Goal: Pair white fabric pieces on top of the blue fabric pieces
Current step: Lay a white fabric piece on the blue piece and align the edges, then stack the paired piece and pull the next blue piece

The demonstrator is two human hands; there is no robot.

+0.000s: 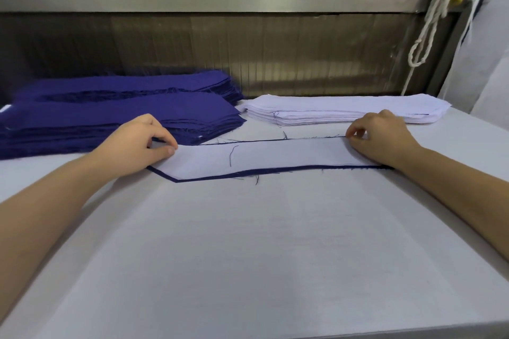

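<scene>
1. Both forearms are reaching over the bench (275,242) to the pair lying mid-bench.
2. White piece (275,154) is lying flat on a blue piece (248,172), whose edge is showing as a thin rim along the near and far sides, so the match is looking close.
3. Left hand (143,143) is pinching the white piece's left end, fingers (168,150) curled with the thumb on top.
4. Right hand (380,137) is pinching the far right corner, fingers clamped on the cloth. Gripping both ends is likely keeping it taut for squaring.
5. Blue stack (124,115) at far left and white stack (344,110) at far right are sitting within easy reach as supply.
</scene>
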